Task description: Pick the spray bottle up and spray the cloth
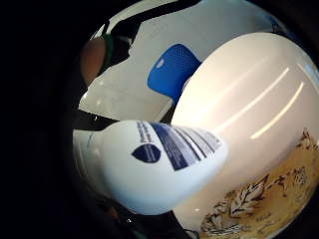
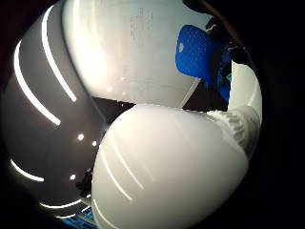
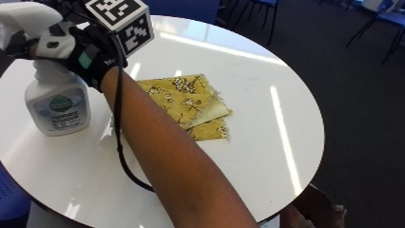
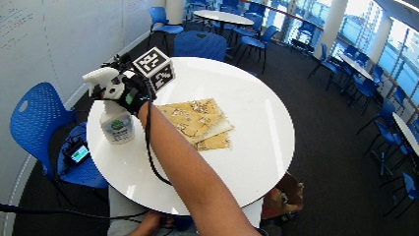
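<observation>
The gloved right hand grips the neck of the spray bottle, which stands upright at the round table's left edge, with the yellow cloth lying just beside.

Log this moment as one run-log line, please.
right hand: grips spray bottle neck | bottle: upright on table | yellow cloth: folded, beside bottle, untouched

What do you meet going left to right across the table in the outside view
White plastic spray bottle gripped at its neck by the black-gloved right hand → folded yellow patterned cloth → bare white round tabletop.
</observation>
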